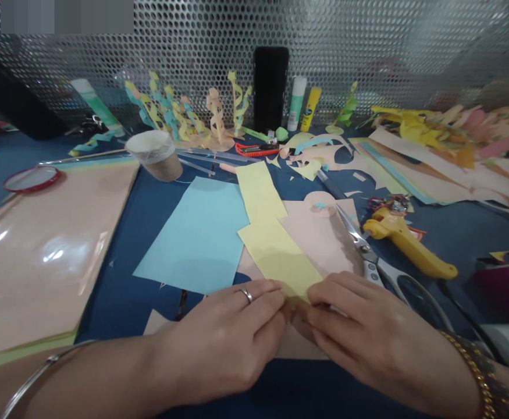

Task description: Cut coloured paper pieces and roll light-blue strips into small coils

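A yellow paper strip (283, 250) is held at its near end between both hands. My left hand (241, 331), with a ring on one finger, pinches the strip's left corner. On the right corner, my right hand (363, 331) is closed with its fingertips on the paper. The near edge of the strip is partly hidden by the fingers. Just beyond it lies another yellow piece (260, 189). A light blue sheet (197, 238) is to the left, and a pink sheet (324, 238) lies under the strip.
Scissors (372, 259) and a yellow glue gun (411, 241) lie at the right. A paper cup (156, 154), a red cutter (256, 150), a black phone (270, 87) and curled paper pieces (214, 116) stand or lie behind. Plastic-covered pink sheets (57, 250) are at the left.
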{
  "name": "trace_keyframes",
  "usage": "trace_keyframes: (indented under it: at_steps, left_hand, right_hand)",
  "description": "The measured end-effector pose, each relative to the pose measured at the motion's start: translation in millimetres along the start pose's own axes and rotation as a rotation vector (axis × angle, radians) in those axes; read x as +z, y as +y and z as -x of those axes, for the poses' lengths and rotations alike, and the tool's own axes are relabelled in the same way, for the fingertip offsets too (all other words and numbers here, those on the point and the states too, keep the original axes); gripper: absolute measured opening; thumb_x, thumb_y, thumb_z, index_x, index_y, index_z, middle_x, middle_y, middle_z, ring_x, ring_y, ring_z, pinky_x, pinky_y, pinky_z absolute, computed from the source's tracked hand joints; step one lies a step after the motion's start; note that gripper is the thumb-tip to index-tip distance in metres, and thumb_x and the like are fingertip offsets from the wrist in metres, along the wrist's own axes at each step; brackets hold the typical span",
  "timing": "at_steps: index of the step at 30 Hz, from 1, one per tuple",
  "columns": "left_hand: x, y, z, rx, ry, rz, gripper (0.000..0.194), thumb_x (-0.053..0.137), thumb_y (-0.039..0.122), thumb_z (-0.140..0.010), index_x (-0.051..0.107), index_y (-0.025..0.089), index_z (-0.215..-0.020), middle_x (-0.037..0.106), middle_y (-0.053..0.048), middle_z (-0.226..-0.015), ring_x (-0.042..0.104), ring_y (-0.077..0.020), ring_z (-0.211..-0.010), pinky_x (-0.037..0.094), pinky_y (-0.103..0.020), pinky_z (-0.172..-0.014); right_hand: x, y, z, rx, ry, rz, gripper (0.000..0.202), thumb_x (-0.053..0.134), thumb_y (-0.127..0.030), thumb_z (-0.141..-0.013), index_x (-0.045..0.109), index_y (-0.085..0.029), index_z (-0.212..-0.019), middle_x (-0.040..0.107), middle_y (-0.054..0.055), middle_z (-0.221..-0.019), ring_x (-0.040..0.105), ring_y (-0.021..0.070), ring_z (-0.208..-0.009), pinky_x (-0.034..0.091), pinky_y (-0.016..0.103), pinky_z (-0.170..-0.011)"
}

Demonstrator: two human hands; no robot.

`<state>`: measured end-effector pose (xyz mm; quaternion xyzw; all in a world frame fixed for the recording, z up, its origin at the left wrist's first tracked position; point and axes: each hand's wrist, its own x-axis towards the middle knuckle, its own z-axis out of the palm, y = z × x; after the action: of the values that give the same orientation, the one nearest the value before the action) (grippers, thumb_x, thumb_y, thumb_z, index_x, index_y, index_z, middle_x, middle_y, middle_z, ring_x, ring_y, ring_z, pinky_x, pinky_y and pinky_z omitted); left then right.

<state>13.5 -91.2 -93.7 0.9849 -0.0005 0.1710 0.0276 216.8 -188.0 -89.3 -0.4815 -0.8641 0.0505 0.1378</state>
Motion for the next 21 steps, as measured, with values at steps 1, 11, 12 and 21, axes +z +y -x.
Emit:
trace_keyframes:
  at_steps: [1, 11, 12, 21]
  left_hand:
    - [-1.0, -0.6, -1.2, 0.0, 0.005, -0.003, 0.023, 0.047, 0.012, -0.09, 0.064, 0.007, -0.105, 0.069, -0.011, -0.102, 0.063, -0.0215, -0.103, 0.05, -0.031, -0.097]
    - [-5.0, -3.4, -10.2, -0.079, -0.172, -0.024, 0.018, 0.046, 0.008, -0.088, 0.06, 0.011, -0.099, 0.065, -0.012, -0.1, 0.063, -0.0217, -0.085, 0.055, -0.032, -0.068]
    - [-3.9, -3.3, -10.6, -0.082, -0.174, -0.034, 0.018, 0.047, 0.008, -0.087, 0.059, 0.01, -0.1, 0.064, -0.012, -0.102, 0.063, -0.0227, -0.086, 0.055, -0.033, -0.069]
    - [2.0, -4.1, -11.8, -0.124, -0.175, 0.032, 0.013, 0.049, 0.01, -0.087, 0.057, 0.013, -0.097, 0.06, -0.009, -0.103, 0.059, -0.0225, -0.093, 0.052, -0.036, -0.081]
  right_hand:
    - [-0.4, -0.3, -0.3, -0.004, 0.007, 0.0, 0.02, 0.047, -0.009, -0.089, 0.057, -0.016, -0.073, 0.054, 0.004, -0.079, 0.051, 0.0174, -0.072, 0.045, 0.034, -0.063]
    - [-2.3, -1.2, -2.8, -0.019, 0.007, -0.01, 0.02, 0.046, -0.009, -0.09, 0.058, -0.015, -0.075, 0.057, 0.005, -0.078, 0.053, 0.0176, -0.071, 0.045, 0.034, -0.062]
    - [-2.3, -1.2, -3.3, -0.012, 0.01, -0.017, 0.02, 0.047, -0.009, -0.089, 0.058, -0.015, -0.074, 0.057, 0.005, -0.078, 0.052, 0.0177, -0.071, 0.045, 0.034, -0.062]
    - [3.3, -0.9, -4.8, 0.067, 0.042, -0.037, 0.013, 0.051, -0.01, -0.089, 0.062, -0.015, -0.085, 0.057, 0.005, -0.082, 0.053, 0.0188, -0.076, 0.047, 0.036, -0.068]
